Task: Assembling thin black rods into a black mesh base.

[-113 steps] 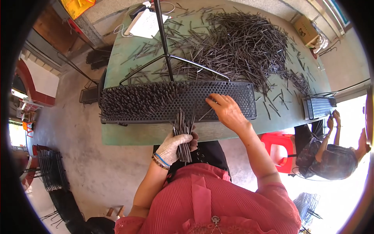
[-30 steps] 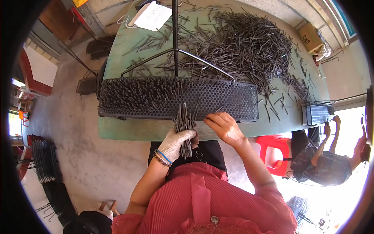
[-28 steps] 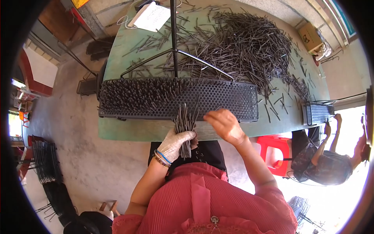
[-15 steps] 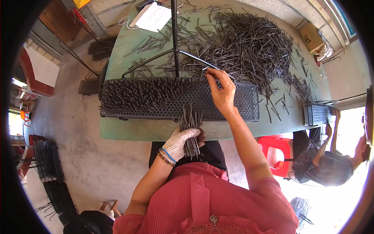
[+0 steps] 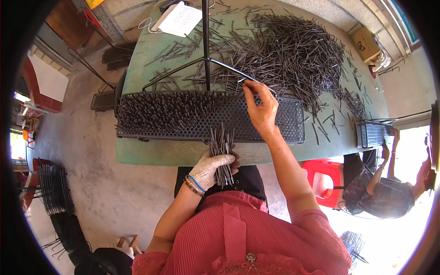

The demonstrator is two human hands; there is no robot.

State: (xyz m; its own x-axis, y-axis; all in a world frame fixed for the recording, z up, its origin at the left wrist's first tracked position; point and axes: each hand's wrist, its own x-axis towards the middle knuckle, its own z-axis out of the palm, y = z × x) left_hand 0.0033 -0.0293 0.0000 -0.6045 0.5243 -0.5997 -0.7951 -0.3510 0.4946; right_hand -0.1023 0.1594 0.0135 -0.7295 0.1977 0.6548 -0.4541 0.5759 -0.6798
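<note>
My left hand (image 5: 211, 169), in a white knit glove, is closed around a bundle of thin dark rods (image 5: 222, 146) at the near edge of a black perforated rack (image 5: 270, 130). Dark rods (image 5: 160, 112) stand packed upright in the holes of the rack's left part, while holes show bare on its right part. My right hand (image 5: 262, 107) is bare and reaches over the rack, fingers pinched near its far edge beside the slanting bar of the black metal handle (image 5: 207, 59). Whatever lies between those fingertips is too small to make out.
A big heap of loose rods (image 5: 302, 55) covers the green table (image 5: 146, 153) behind the rack. Paper (image 5: 178, 19) lies at the back left, a cardboard box (image 5: 365, 43) at the back right. At right, another person (image 5: 385, 195) works at a similar rack (image 5: 373, 134) near a red stool (image 5: 323, 181).
My left hand and its bundle have shifted slightly left and down. The right hand stays pinched at nearly the same spot above the rack's far edge.
</note>
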